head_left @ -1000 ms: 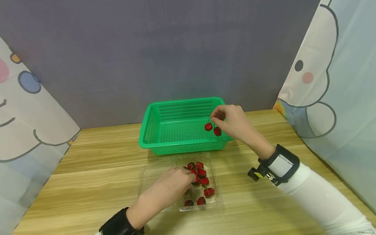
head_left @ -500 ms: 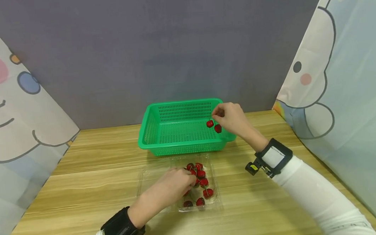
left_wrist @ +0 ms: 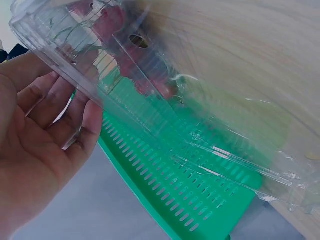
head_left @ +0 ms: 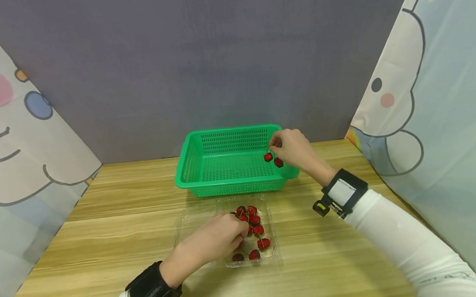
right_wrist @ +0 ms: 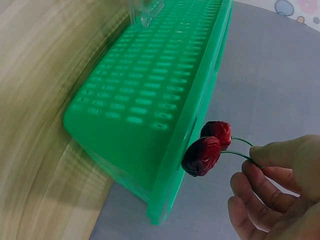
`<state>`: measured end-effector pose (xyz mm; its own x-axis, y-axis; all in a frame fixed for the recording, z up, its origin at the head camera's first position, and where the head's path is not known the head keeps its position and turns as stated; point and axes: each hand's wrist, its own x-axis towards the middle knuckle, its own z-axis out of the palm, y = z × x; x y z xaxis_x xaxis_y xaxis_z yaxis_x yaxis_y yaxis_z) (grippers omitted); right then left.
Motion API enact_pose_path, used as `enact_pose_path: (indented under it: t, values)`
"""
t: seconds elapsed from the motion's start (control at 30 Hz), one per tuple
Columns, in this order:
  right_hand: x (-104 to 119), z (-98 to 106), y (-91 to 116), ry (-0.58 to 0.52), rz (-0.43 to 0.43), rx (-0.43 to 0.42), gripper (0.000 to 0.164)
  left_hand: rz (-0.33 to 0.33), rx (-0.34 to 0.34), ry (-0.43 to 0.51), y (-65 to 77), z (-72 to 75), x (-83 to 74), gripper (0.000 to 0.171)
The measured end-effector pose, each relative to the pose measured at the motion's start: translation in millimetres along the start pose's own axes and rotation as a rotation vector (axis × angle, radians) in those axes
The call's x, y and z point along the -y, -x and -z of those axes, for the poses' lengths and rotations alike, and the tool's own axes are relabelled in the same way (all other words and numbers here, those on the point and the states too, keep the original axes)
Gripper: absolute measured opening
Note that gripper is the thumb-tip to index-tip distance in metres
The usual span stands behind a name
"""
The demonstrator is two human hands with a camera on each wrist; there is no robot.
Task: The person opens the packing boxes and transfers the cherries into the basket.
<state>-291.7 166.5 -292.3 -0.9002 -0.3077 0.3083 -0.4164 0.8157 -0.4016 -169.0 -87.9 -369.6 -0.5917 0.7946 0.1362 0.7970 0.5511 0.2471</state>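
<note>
Pinching stemmed red cherries [right_wrist: 202, 157], right fingers [right_wrist: 280, 152] are hovering above yellow wood-grain table [head_left: 132, 203], before grey wall [head_left: 217, 69]; left fingers' [left_wrist: 90, 130] grip unclear.

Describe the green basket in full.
The green basket is rectangular and plastic-looking, with slots in its floor and long sides and a smooth rim. It stands upright on the wooden-looking table, beyond the clear container. The right hand, holding two cherries, is at its right end; contact is unclear.
</note>
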Motion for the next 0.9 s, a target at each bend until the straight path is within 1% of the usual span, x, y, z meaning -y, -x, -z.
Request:
enact_pose_path:
  t: [0.1,0.3,0.6,0.9]
  values:
    - [1.2,0.3,-1.6,0.024,-0.007,0.012,0.009,-0.006,0.001,0.002,0.0,0.4,0.2,0.031]
    - [0.7,-1.5,-3.2,0.051,-0.02,0.032,0.011,-0.023,-0.011,-0.009,0.6,1.3,0.8,0.017]
    - [0.7,-3.3,-2.3,0.051,-0.014,0.024,0.011,-0.04,-0.044,-0.009,2.5,-0.1,2.7,0.016]
    - [0.0,-4.1,-0.8,0.066,-0.002,0.02,0.012,-0.045,-0.047,-0.009,2.3,0.4,1.5,0.015]
